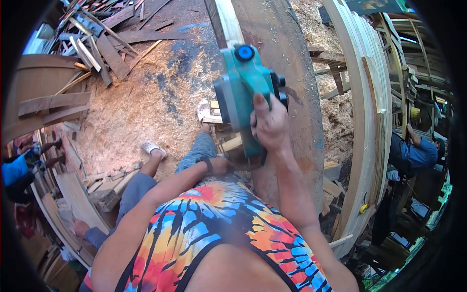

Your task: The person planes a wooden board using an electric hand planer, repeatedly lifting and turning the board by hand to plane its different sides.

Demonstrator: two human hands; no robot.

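Note:
A teal electric planer [245, 80] with a blue front knob stands over the wide brown plank [296, 112]. My right hand [272, 124] is closed round its rear handle, thumb on top. Beyond the planer's front, a narrow pale wood strip [228, 22] runs along the plank. My left hand [223, 166], with a dark wristband, is low beside the planer's rear end; its fingers are smeared and partly hidden, so I cannot tell whether they hold anything.
Scrap wood [109, 48] is piled at the upper left, above shavings on the ground [121, 117]. Long pale boards [362, 121] stand at the right. People in blue [421, 153] [14, 170] are at both sides. Another hand [80, 227] shows at the lower left.

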